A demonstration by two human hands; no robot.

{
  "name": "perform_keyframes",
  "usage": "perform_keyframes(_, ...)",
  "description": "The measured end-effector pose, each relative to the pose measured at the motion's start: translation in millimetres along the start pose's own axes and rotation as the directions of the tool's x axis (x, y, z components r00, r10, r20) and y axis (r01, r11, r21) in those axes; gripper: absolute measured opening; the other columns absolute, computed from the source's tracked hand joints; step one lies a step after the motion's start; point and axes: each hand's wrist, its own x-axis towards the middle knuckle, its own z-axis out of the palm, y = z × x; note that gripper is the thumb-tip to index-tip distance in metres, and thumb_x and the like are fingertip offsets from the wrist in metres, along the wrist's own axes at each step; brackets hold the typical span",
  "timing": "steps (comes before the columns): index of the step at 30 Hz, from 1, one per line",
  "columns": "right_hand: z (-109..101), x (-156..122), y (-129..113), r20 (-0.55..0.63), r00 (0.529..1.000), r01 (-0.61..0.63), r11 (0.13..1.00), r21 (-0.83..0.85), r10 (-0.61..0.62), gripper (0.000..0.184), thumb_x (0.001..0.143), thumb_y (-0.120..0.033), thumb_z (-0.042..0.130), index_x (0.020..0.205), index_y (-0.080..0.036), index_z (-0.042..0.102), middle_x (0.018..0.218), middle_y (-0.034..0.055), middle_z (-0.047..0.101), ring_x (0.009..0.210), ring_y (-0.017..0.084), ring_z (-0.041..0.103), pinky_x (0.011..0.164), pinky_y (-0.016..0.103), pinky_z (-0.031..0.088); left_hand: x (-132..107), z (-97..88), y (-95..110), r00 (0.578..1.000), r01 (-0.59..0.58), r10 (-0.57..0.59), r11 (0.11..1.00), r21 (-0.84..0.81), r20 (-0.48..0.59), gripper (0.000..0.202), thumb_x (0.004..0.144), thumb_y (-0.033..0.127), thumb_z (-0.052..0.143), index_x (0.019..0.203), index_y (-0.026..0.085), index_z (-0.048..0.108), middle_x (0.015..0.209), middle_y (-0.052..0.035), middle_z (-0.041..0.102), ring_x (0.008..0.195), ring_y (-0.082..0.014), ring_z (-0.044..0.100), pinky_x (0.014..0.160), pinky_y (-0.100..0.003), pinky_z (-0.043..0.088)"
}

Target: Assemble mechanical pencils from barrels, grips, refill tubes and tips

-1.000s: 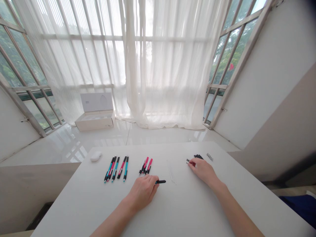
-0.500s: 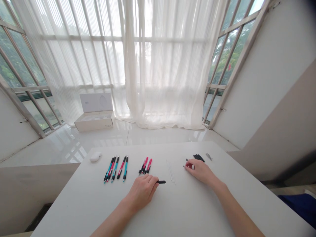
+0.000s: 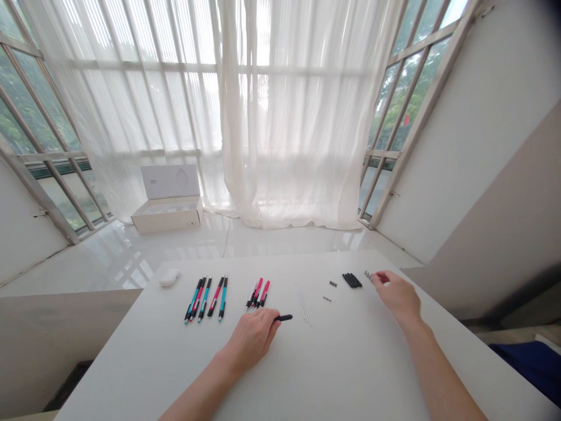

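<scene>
My left hand (image 3: 252,339) is shut on a short black pen barrel (image 3: 284,318), which sticks out past the fingertips to the right. My right hand (image 3: 397,295) is at the far right, its fingertips at a row of small grey metal pen parts (image 3: 368,275). I cannot tell whether it has one. Several black barrels (image 3: 352,280) lie side by side to its left. Two small metal pieces (image 3: 326,299) lie apart from them. Thin clear refills (image 3: 302,304) lie right of my left hand.
Groups of teal (image 3: 205,298) and pink (image 3: 258,294) pens lie on the white table (image 3: 350,362). A white computer mouse (image 3: 169,278) sits near the far left edge. An open white box (image 3: 166,213) stands on the glossy floor beyond the table.
My right hand has moved right, from the small metal pieces to the grey parts, leaving the pieces on the table. My left hand and its black barrel have barely moved.
</scene>
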Motion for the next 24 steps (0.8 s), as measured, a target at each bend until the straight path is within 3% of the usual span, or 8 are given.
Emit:
perform_keyframes(3,5,3,8,0.015,0.999,-0.039,0.998,-0.041,0.039,0.036,0.084,-0.047,0.047,0.099,-0.022,0.069,0.096,0.0078,0.072,0.081,0.025,0.063,0.057,0.031,0.04,1,-0.5,1,0.99,0.114,-0.128,0.97,-0.214,-0.052,0.019,0.102,0.029,0.028,0.103,0.021,0.046,0.078,-0.0028,0.062,0.064,-0.0153,0.059,0.059,-0.026,0.046)
perform_keyframes(5,9,4,11,0.039,0.998,-0.048,0.996,-0.069,0.051,0.041,0.084,-0.05,0.046,0.105,-0.021,0.067,0.097,0.009,0.071,0.084,0.026,0.063,0.059,0.032,0.042,2,0.2,2,0.967,0.184,-0.235,0.906,-0.382,-0.093,0.019,0.103,0.032,0.026,0.106,0.022,0.041,0.08,-0.0018,0.061,0.063,-0.0139,0.059,0.06,-0.026,0.047)
perform_keyframes(9,18,3,15,0.102,0.992,-0.067,0.991,-0.114,0.079,0.042,0.086,-0.049,0.046,0.109,-0.02,0.065,0.099,0.0091,0.07,0.086,0.026,0.064,0.059,0.033,0.043,5,3.3,5,0.932,0.193,-0.336,0.779,-0.597,-0.137,0.019,0.104,0.038,0.023,0.106,0.023,0.035,0.091,-0.0044,0.064,0.081,-0.0153,0.065,0.077,-0.033,0.051)
perform_keyframes(13,20,2,15,0.111,0.99,-0.069,0.989,-0.127,0.083,0.035,0.087,-0.043,0.046,0.102,-0.021,0.067,0.099,0.0091,0.071,0.087,0.027,0.064,0.057,0.032,0.043,4,6.1,4,0.945,0.22,-0.323,0.753,-0.62,-0.057,0.021,0.104,0.04,0.023,0.106,0.023,0.036,0.099,-0.0075,0.065,0.093,-0.0177,0.065,0.088,-0.04,0.049)
perform_keyframes(18,20,2,15,0.104,0.992,-0.058,0.99,-0.13,0.072,0.032,0.086,-0.041,0.047,0.095,-0.021,0.07,0.097,0.0101,0.072,0.085,0.028,0.065,0.055,0.032,0.042,0,6.3,1,0.955,0.264,-0.296,0.793,-0.548,0.031,0.019,0.104,0.037,0.024,0.107,0.024,0.038,0.102,-0.0085,0.065,0.095,-0.0187,0.064,0.088,-0.04,0.048)
perform_keyframes(24,20,2,15,0.089,0.994,-0.046,0.991,-0.123,0.057,0.032,0.084,-0.044,0.049,0.092,-0.021,0.07,0.092,0.0097,0.072,0.081,0.026,0.065,0.055,0.031,0.042,0,4.6,2,0.962,0.229,-0.272,0.814,-0.535,-0.001,0.019,0.103,0.034,0.023,0.107,0.024,0.039,0.096,-0.0069,0.064,0.086,-0.0172,0.063,0.08,-0.036,0.05)
